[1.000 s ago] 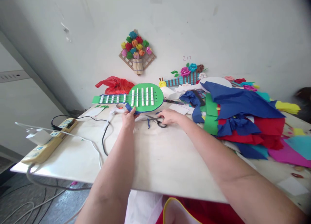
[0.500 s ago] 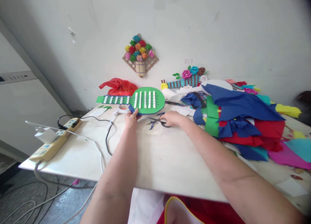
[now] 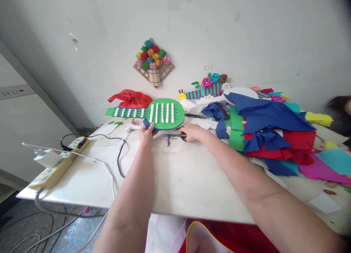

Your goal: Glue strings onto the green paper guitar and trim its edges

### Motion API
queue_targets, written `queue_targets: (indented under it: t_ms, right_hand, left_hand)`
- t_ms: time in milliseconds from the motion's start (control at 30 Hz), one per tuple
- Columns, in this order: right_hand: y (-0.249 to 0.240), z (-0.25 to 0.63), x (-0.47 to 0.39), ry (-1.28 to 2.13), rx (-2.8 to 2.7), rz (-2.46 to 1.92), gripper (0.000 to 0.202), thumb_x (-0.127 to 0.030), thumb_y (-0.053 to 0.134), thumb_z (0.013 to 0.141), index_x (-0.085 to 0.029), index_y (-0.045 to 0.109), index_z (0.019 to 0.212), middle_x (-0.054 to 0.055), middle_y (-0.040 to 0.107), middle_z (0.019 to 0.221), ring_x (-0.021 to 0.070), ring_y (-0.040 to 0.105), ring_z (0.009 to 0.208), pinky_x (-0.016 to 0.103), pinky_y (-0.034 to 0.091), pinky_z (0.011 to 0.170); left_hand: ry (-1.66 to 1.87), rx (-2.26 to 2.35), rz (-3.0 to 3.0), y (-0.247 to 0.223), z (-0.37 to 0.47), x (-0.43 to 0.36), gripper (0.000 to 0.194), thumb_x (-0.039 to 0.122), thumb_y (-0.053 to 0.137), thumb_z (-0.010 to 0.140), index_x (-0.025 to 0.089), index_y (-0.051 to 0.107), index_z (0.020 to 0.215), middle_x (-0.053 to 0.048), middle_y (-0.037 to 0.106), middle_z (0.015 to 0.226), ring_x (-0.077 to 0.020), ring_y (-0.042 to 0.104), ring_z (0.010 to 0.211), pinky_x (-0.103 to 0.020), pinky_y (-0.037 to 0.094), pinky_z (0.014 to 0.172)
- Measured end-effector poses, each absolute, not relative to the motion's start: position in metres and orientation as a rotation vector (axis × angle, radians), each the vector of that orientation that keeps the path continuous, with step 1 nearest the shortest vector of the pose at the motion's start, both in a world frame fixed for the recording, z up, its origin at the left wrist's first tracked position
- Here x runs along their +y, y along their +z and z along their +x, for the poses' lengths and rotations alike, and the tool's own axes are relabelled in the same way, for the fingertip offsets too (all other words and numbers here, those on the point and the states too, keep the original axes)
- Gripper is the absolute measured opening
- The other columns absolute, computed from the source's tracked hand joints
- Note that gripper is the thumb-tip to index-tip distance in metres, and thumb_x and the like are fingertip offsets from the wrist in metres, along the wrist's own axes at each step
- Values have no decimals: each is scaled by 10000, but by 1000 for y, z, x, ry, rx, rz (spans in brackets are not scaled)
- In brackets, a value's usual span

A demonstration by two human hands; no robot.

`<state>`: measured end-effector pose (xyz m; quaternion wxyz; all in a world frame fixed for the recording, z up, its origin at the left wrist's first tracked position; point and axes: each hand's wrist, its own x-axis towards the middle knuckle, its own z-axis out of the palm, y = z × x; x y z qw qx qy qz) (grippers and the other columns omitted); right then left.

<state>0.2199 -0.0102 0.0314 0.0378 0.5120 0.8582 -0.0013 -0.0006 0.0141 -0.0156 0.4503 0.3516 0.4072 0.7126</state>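
A green paper guitar (image 3: 178, 112) with white bars and strings lies across the back of the table. My left hand (image 3: 146, 134) is closed at its lower edge, thumb on top, pinching the guitar's edge beside a blue paper strip (image 3: 146, 122). My right hand (image 3: 192, 132) grips a pair of scissors (image 3: 175, 135) by the dark handles. Their blades point left, just below the guitar's rounded body and apart from my left fingers. Small blue paper scraps (image 3: 168, 140) lie under the blades.
A white glue gun (image 3: 131, 128) with a black cord lies left of my left hand. Farther left is a power strip (image 3: 60, 161) with a white plug. Coloured paper sheets (image 3: 274, 114) pile up on the right. A red plastic bag (image 3: 131, 98) sits behind the guitar.
The scissors have tilted, and their spread blades now appear nearly in one line. My left hand keeps its hold on the guitar. The whole view has shifted slightly.
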Motion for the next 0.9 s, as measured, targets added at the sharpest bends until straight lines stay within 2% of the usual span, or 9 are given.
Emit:
queue_targets:
  t_ms: [133, 233, 300, 367, 467, 567, 733, 900]
  right_hand:
    - [49, 228, -12, -164, 2566, 1609, 369, -167, 581, 582, -265, 702, 917, 26, 703, 875, 205, 627, 759, 255, 420, 592]
    - [57, 235, -8, -290, 2783, 1830, 182, -190, 560, 641, -184, 704, 752, 21, 687, 716, 152, 597, 646, 220, 396, 554]
    - [58, 237, -4, -450, 2950, 2046, 190, -219, 532, 711, -150, 690, 791, 14, 648, 611, 123, 567, 573, 210, 400, 553]
    - [56, 236, -1, -684, 3050, 2219, 237, -230, 517, 754, -132, 667, 908, -10, 596, 537, 102, 531, 508, 206, 405, 543]
    - [53, 233, 3, -991, 3097, 2356, 296, -221, 532, 762, -126, 625, 1026, -44, 533, 494, 84, 481, 444, 201, 402, 503]
    - [50, 231, 5, -1188, 3097, 2439, 316, -206, 534, 766, -130, 606, 1064, -60, 503, 474, 73, 441, 403, 190, 381, 456]
    - [47, 234, 10, -1263, 3100, 2432, 287, -216, 525, 784, -145, 606, 1049, -66, 493, 430, 72, 408, 359, 185, 349, 403]
    - [42, 237, 16, -1103, 3079, 2445, 192, -255, 522, 789, -154, 615, 923, -70, 485, 401, 74, 411, 343, 192, 364, 419]
  left_hand:
    - [1723, 1005, 920, -17, -2, 17, 398, 346, 780, 483, 120, 630, 773, -31, 632, 717, -132, 587, 615, -277, 510, 580]
    - [1665, 1007, 991, -15, 0, 16, 420, 369, 785, 471, 114, 626, 764, -20, 619, 676, -127, 573, 585, -267, 500, 558]
    - [1621, 1016, 1045, -13, 3, 13, 420, 385, 786, 472, 113, 622, 746, -14, 610, 651, -120, 560, 557, -260, 491, 540]
    - [1592, 1020, 1098, -10, 5, 10, 416, 401, 788, 474, 113, 619, 722, -11, 604, 637, -114, 548, 539, -254, 484, 526]
    - [1537, 1014, 1163, -6, 8, 6, 441, 415, 793, 472, 109, 634, 748, -18, 619, 655, -120, 555, 545, -258, 487, 527]
    - [1507, 1010, 1200, -4, 11, 3, 468, 425, 795, 473, 110, 649, 787, -30, 638, 677, -129, 568, 554, -262, 488, 532]
    - [1469, 1017, 1235, 0, 16, 1, 483, 426, 805, 459, 107, 660, 792, -39, 649, 662, -138, 575, 561, -259, 487, 526]
    - [1454, 1007, 1261, 2, 21, 0, 511, 425, 814, 441, 109, 671, 816, -48, 660, 685, -147, 583, 564, -270, 491, 522]
